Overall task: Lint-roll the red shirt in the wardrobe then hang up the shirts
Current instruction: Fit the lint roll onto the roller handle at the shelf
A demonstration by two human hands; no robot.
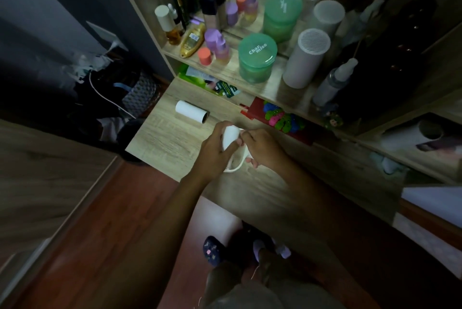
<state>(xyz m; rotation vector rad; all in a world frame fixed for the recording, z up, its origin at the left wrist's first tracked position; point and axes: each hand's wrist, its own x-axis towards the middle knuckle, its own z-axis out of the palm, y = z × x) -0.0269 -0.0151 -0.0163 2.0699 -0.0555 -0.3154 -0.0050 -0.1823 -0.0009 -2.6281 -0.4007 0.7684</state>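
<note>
Early stage, prep only. Both hands work on a white lint roller (231, 139) over the wooden counter (170, 138), frame centre. Left hand (215, 144) has its fingers wrapped closed around the roller head. Right hand (262, 144) is closed too, fingers pinching at the head's right edge. Judging by that, it's peeling a sheet or seating a refill; can't tell which. The roller's looped white handle (236, 167) hangs below the hands at 6 o'clock.

A spare white lint roll (191, 114) lies on its side on the counter at 10 o'clock from the hands, well apart, untouched.

No red shirt, wardrobe rail or hangers in view. The shelf (225, 71) at 12 o'clock only carries cosmetics, including a green Charmiss jar (257, 57).

Done: nothing of the task proper. Left: lint-rolling the red shirt, then hanging all the shirts.
</note>
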